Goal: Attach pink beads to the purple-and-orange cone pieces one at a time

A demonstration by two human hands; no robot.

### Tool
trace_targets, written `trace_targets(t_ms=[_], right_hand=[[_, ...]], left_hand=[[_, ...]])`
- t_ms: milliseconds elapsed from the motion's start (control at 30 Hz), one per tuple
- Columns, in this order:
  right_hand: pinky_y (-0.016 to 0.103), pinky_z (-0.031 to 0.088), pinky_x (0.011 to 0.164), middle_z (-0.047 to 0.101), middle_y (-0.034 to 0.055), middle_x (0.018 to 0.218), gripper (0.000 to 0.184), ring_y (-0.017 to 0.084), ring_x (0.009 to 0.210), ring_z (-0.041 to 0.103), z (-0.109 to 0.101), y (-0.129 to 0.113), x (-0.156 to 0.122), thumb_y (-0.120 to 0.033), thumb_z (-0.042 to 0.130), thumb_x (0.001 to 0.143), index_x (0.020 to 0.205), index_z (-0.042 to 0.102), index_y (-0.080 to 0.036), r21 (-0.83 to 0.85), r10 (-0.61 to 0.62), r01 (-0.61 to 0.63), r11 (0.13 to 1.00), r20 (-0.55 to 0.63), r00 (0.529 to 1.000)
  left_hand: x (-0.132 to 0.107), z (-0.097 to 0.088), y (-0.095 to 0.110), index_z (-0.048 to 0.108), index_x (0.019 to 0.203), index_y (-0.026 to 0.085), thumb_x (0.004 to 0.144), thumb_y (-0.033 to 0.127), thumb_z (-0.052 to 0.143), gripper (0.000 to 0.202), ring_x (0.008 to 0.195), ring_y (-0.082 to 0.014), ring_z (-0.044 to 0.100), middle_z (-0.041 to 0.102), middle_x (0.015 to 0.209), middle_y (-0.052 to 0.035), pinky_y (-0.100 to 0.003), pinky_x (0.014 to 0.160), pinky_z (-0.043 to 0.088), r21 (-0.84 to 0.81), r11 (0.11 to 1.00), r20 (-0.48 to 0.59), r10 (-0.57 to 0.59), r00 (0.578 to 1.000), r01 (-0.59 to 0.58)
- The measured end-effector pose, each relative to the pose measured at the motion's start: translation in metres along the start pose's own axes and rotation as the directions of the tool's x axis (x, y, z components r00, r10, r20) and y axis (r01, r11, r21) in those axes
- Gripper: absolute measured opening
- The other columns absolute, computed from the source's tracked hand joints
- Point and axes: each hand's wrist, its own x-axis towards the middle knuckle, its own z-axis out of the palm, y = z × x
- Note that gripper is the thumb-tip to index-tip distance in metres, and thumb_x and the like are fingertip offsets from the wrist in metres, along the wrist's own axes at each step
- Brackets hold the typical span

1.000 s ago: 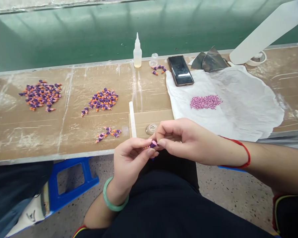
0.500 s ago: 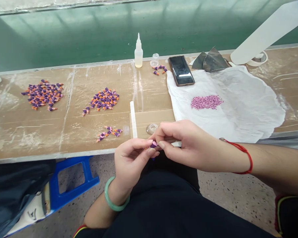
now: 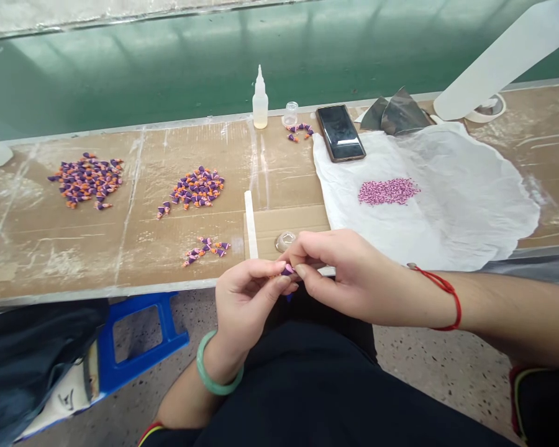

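My left hand (image 3: 249,298) pinches a small purple-and-pink figurine (image 3: 287,269) between thumb and fingertips, just in front of the table edge. Thumb and forefinger of my right hand (image 3: 342,273) are pressed together against the figurine's right side; what lies between them is hidden. Just beyond the fingers, a small clear round dish (image 3: 286,241) rests on a cardboard piece (image 3: 289,218). A narrow white strip (image 3: 250,223) lies to its left. A small group of similar figurines (image 3: 205,249), purple, pink and orange, is on the table left of my hands.
Two larger heaps of figurines (image 3: 89,181) (image 3: 198,187) lie further left. Behind stand a dropper bottle (image 3: 259,105) and a clear cup (image 3: 290,114). On the right, a phone (image 3: 340,133) overlaps a white cloth (image 3: 466,186) bearing tiny pink pieces (image 3: 387,191). A blue stool (image 3: 142,335) is below left.
The view has shifted slightly. Both hands stay together at the figurine, with the right wrist moved a little; the piles on the table are unchanged.
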Motion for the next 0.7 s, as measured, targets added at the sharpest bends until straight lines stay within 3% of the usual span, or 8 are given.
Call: trace_targets(t_ms=[100, 200, 267, 333, 400, 467, 567, 700], right_hand=[[0.022, 0.039, 0.055, 0.06, 0.0002, 0.07, 0.016, 0.01, 0.059, 0.053, 0.003, 0.003, -0.001, -0.013, 0.047, 0.089, 0.075, 0.048, -0.02, -0.04, -0.004, 0.004, 0.999, 0.007, 1.0], [0.024, 0.043, 0.06, 0.065, 0.0018, 0.075, 0.014, 0.012, 0.063, 0.057, -0.002, 0.014, -0.009, -0.017, 0.046, 0.093, 0.082, 0.054, -0.019, -0.106, 0.026, -0.019, 0.994, 0.066, 0.997], [0.028, 0.048, 0.067, 0.069, 0.0041, 0.083, 0.011, 0.015, 0.071, 0.063, -0.014, 0.031, -0.02, -0.02, 0.048, 0.094, 0.088, 0.058, -0.019, -0.176, 0.079, -0.074, 0.982, 0.023, 0.997], [0.032, 0.05, 0.073, 0.071, 0.0062, 0.089, 0.012, 0.019, 0.08, 0.066, -0.033, 0.058, -0.034, -0.022, 0.05, 0.094, 0.091, 0.061, -0.02, -0.284, 0.114, -0.152, 0.947, -0.145, 0.983], [0.039, 0.05, 0.083, 0.069, 0.0085, 0.091, 0.013, 0.024, 0.089, 0.064, -0.055, 0.089, -0.047, -0.026, 0.052, 0.093, 0.088, 0.063, -0.021, -0.452, 0.084, -0.218, 0.865, -0.298, 0.951], [0.045, 0.048, 0.088, 0.067, 0.0099, 0.091, 0.015, 0.027, 0.092, 0.062, -0.072, 0.119, -0.055, -0.028, 0.054, 0.091, 0.085, 0.065, -0.021, -0.548, 0.08, -0.288, 0.785, -0.372, 0.925], [0.047, 0.047, 0.088, 0.066, 0.0108, 0.093, 0.016, 0.027, 0.089, 0.058, -0.086, 0.15, -0.055, -0.029, 0.056, 0.089, 0.084, 0.068, -0.021, -0.613, 0.101, -0.321, 0.722, -0.365, 0.925], [0.046, 0.046, 0.084, 0.066, 0.0116, 0.093, 0.017, 0.028, 0.089, 0.054, -0.089, 0.163, -0.047, -0.029, 0.055, 0.089, 0.081, 0.069, -0.021, -0.675, 0.09, -0.293, 0.677, -0.319, 0.944]], left_hand=[[0.002, 0.001, -0.001, 0.081, 0.085, 0.023, 0.077, 0.026, 0.086, 0.01, 0.062, -0.0157, 0.077, 0.081, 0.076, -0.0024, -0.02, 0.059, 0.064, 0.048, 0.999, 0.006, -0.024, 1.0, 0.024], [0.003, -0.014, 0.003, 0.079, 0.083, 0.018, 0.077, 0.032, 0.086, 0.017, 0.062, -0.0182, 0.076, 0.081, 0.077, -0.0062, -0.024, 0.06, 0.065, 0.222, 0.973, 0.007, -0.069, 0.998, 0.066], [0.003, -0.038, 0.009, 0.077, 0.083, 0.017, 0.077, 0.032, 0.084, 0.018, 0.062, -0.0184, 0.075, 0.08, 0.077, -0.0067, -0.026, 0.061, 0.064, 0.391, 0.918, -0.063, -0.054, 0.997, 0.075], [0.001, -0.073, 0.016, 0.075, 0.084, 0.018, 0.077, 0.031, 0.082, 0.016, 0.061, -0.0172, 0.073, 0.079, 0.077, -0.0045, -0.025, 0.058, 0.061, 0.56, 0.824, -0.212, 0.044, 0.976, 0.085], [0.001, -0.111, 0.023, 0.074, 0.085, 0.018, 0.076, 0.031, 0.08, 0.016, 0.065, -0.0179, 0.071, 0.077, 0.075, -0.0029, -0.028, 0.064, 0.059, 0.733, 0.668, -0.346, 0.204, 0.916, 0.129], [0.003, -0.145, 0.032, 0.073, 0.084, 0.018, 0.074, 0.035, 0.078, 0.02, 0.067, -0.0203, 0.067, 0.074, 0.075, -0.0032, -0.033, 0.066, 0.056, 0.844, 0.508, -0.382, 0.342, 0.859, 0.173], [0.012, -0.175, 0.042, 0.071, 0.085, 0.022, 0.08, 0.04, 0.071, 0.019, 0.075, -0.023, 0.064, 0.072, 0.087, -0.006, -0.037, 0.073, 0.052, 0.924, 0.323, -0.291, 0.248, 0.924, 0.205], [0.028, -0.178, 0.048, 0.069, 0.079, 0.024, 0.079, 0.044, 0.068, 0.02, 0.08, -0.027, 0.065, 0.072, 0.086, -0.0065, -0.04, 0.075, 0.051, 0.962, 0.244, -0.151, 0.103, 0.983, 0.122]])
